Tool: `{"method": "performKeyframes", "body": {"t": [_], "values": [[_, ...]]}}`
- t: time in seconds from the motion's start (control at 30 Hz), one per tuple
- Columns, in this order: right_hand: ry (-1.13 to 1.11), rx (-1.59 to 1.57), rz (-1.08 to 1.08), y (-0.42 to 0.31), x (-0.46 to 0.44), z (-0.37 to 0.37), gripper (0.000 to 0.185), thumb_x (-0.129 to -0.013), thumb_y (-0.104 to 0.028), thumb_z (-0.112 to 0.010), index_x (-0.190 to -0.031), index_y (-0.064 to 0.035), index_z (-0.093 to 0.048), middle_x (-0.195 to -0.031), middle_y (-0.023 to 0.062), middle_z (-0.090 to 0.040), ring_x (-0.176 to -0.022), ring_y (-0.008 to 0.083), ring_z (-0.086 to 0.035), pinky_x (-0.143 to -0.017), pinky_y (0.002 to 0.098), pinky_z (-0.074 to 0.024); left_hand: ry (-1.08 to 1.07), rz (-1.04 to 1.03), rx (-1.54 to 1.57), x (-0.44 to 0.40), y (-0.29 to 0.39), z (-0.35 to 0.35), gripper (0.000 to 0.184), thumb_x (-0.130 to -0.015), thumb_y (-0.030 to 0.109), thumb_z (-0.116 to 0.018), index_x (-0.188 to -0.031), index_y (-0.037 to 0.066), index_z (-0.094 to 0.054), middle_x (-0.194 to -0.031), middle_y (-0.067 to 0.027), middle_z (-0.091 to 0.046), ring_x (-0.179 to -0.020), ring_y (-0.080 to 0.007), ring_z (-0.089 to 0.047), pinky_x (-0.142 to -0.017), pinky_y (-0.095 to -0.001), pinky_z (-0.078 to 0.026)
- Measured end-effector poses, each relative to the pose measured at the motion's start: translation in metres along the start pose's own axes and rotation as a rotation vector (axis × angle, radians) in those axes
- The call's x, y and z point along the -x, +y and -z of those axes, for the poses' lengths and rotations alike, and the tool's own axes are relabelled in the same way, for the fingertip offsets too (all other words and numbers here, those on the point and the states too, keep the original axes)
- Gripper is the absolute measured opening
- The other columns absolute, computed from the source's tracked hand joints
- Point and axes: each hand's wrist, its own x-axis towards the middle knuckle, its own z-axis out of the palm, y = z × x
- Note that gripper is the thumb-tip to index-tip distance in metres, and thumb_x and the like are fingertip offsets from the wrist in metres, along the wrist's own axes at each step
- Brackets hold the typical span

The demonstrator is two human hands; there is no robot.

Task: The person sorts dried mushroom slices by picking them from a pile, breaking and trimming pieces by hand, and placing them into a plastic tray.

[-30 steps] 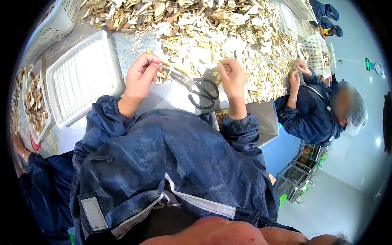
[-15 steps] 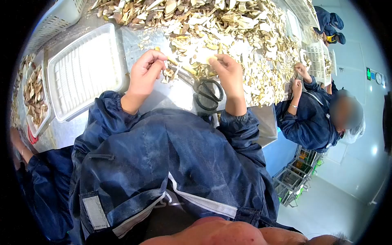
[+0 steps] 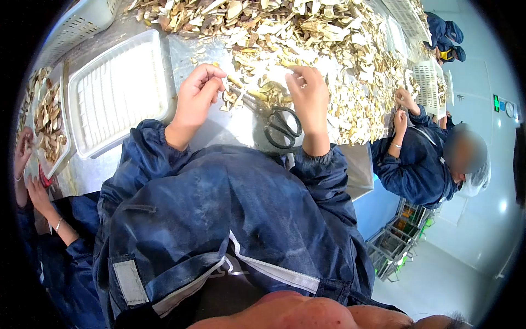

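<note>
My left hand (image 3: 196, 101) is raised over the metal table, thumb and fingers pinched together; anything between the fingertips is too small to make out. Over the near edge of a spread of pale and brown mushroom slices (image 3: 329, 71) hovers my right hand (image 3: 310, 101), its fingers curled in, and what they hold, if anything, is hidden. Between both hands lies a pair of scissors (image 3: 282, 129) with black handle loops toward me and blades pointing away, partly among the slices. A small group of yellowish slices (image 3: 268, 92) lies beside the blades.
A white ribbed tray (image 3: 120, 90) stands left of my left hand. Farther left is a tray with brown slices (image 3: 50, 123), near a co-worker's hands (image 3: 37, 189). Perforated baskets (image 3: 76, 30) stand at the back left and right. Another co-worker (image 3: 422, 148) works at the right.
My right hand has turned and curled inward; the yellowish slice at its fingertips no longer shows there. My left hand has barely moved. The left co-worker's hands have come further into view.
</note>
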Motion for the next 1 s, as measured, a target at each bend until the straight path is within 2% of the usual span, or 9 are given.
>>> {"method": "performKeyframes", "body": {"t": [0.07,0.2,0.37,0.47,0.57,0.67,0.77,0.87,1.0], "values": [[-0.088,-0.195,0.046,-0.009,-0.007,-0.012,0.027,-0.085,-0.018,-0.073,-0.107,-0.0036,-0.069,-0.097,0.014,-0.064,-0.082,0.0279,-0.065,-0.072,0.0372,-0.0529,-0.005,0.003,-0.011,0.0,-0.001,0.0,0.013,-0.099,0.011,-0.054,-0.108,0.008,-0.063,-0.082,0.0019,-0.061,-0.062,-0.0023,-0.047,-0.054,-0.0179,-0.036],[-0.057,0.1,0.284,-0.023,-0.017,-0.039,0.028,-0.081,-0.017,-0.074,-0.105,-0.0037,-0.07,-0.098,0.0159,-0.065,-0.083,0.033,-0.066,-0.073,0.0412,-0.0536,-0.006,0.003,0.02,-0.003,-0.006,0.002,0.013,-0.099,0.012,-0.054,-0.107,0.008,-0.063,-0.081,0.0022,-0.06,-0.062,-0.0022,-0.047,-0.053,-0.018,-0.036],[-0.104,-0.013,0.213,-0.009,-0.017,-0.04,0.019,-0.081,-0.016,-0.073,-0.094,-0.0014,-0.073,-0.085,0.0159,-0.066,-0.076,0.0346,-0.066,-0.07,0.0429,-0.0527,-0.011,0.009,0.027,-0.003,-0.008,0.004,0.013,-0.098,0.012,-0.054,-0.107,0.008,-0.063,-0.081,0.0018,-0.06,-0.062,-0.0025,-0.047,-0.053,-0.0183,-0.037],[-0.106,-0.025,0.05,-0.012,-0.016,-0.036,0.022,-0.081,-0.018,-0.074,-0.097,-0.0021,-0.073,-0.087,0.0159,-0.066,-0.079,0.0353,-0.066,-0.07,0.0431,-0.0526,-0.033,0.009,0.024,-0.003,-0.009,0.002,0.013,-0.098,0.012,-0.055,-0.107,0.008,-0.063,-0.081,0.0017,-0.06,-0.062,-0.0025,-0.047,-0.053,-0.0182,-0.037],[-0.055,0.042,0.227,-0.012,-0.017,-0.042,0.027,-0.081,-0.023,-0.076,-0.098,-0.0027,-0.073,-0.089,0.0156,-0.065,-0.081,0.0354,-0.066,-0.071,0.0431,-0.0527,-0.036,0.011,0.012,-0.003,-0.009,0.002,0.013,-0.099,0.012,-0.055,-0.107,0.008,-0.063,-0.081,0.0017,-0.06,-0.063,-0.0025,-0.047,-0.054,-0.018,-0.037],[-0.125,0.085,0.266,-0.013,-0.02,-0.045,0.035,-0.081,-0.025,-0.078,-0.105,-0.0008,-0.072,-0.09,0.0153,-0.065,-0.077,0.0299,-0.065,-0.07,0.0372,-0.0522,-0.034,0.015,0.025,-0.003,-0.006,0.001,0.013,-0.099,0.012,-0.055,-0.107,0.008,-0.063,-0.081,0.0017,-0.06,-0.063,-0.0027,-0.048,-0.054,-0.018,-0.038],[-0.189,0.105,0.229,-0.01,-0.021,-0.043,0.035,-0.082,-0.025,-0.077,-0.105,0.0002,-0.072,-0.093,0.0167,-0.067,-0.077,0.0305,-0.066,-0.07,0.0376,-0.0524,-0.039,0.001,0.028,-0.003,-0.007,0.002,0.012,-0.099,0.013,-0.055,-0.106,0.008,-0.063,-0.081,0.0019,-0.06,-0.062,-0.0028,-0.048,-0.053,-0.018,-0.038],[-0.165,-0.035,0.108,-0.009,-0.021,-0.04,0.031,-0.085,-0.023,-0.075,-0.105,0.0003,-0.072,-0.088,0.0136,-0.069,-0.074,0.0235,-0.066,-0.068,0.0345,-0.0515,-0.048,-0.008,0.026,-0.003,-0.008,0.002,0.012,-0.099,0.013,-0.055,-0.106,0.008,-0.064,-0.081,0.0019,-0.06,-0.062,-0.0029,-0.048,-0.053,-0.0181,-0.038],[-0.253,-0.385,-0.233,-0.017,-0.016,-0.024,0.024,-0.087,-0.02,-0.072,-0.096,0.0022,-0.073,-0.079,0.011,-0.071,-0.067,0.0161,-0.063,-0.063,0.0287,-0.0478,-0.06,-0.017,0.029,-0.004,-0.008,0.003,0.013,-0.099,0.013,-0.055,-0.108,0.008,-0.063,-0.081,0.0018,-0.061,-0.062,-0.0029,-0.048,-0.053,-0.0181,-0.038]]}}
